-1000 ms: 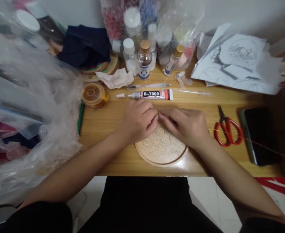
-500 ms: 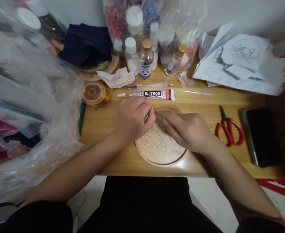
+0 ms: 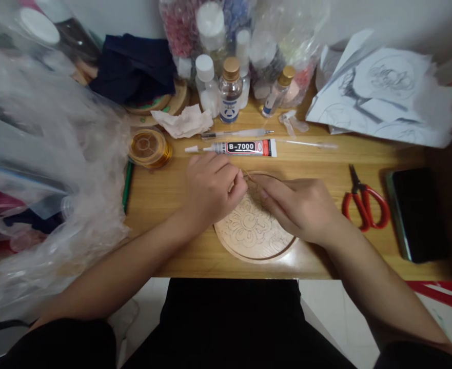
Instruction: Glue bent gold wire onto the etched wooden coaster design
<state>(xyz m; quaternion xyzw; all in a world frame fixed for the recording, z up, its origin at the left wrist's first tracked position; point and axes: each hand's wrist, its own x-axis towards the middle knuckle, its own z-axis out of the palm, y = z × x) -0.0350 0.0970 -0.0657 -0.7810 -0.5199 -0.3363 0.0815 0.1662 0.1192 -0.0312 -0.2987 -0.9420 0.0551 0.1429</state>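
A round wooden disc (image 3: pixel 251 236) with a carved flower pattern lies at the table's front edge. My left hand (image 3: pixel 210 187) rests on its upper left rim, fingers curled in a pinch around a thin gold wire (image 3: pixel 249 177). My right hand (image 3: pixel 298 207) lies over the disc's upper right part, its fingers pressed together at the same wire. The fingertips of both hands nearly touch above the carving. How the wire lies under the hands is hidden.
A B-7000 glue tube (image 3: pixel 241 148) and a thin pen (image 3: pixel 235 134) lie just behind my hands. Gold wire spool (image 3: pixel 149 147) at left, red scissors (image 3: pixel 362 200) and a dark phone (image 3: pixel 418 212) at right. Bottles (image 3: pixel 229 92), crumpled tissue (image 3: pixel 183 123), drawings on paper (image 3: pixel 383 97), plastic bags (image 3: pixel 44 169).
My left hand shifted slightly left and up along the disc's rim. The long wire strand trailing right toward the phone is no longer visible. The right hand barely moved.
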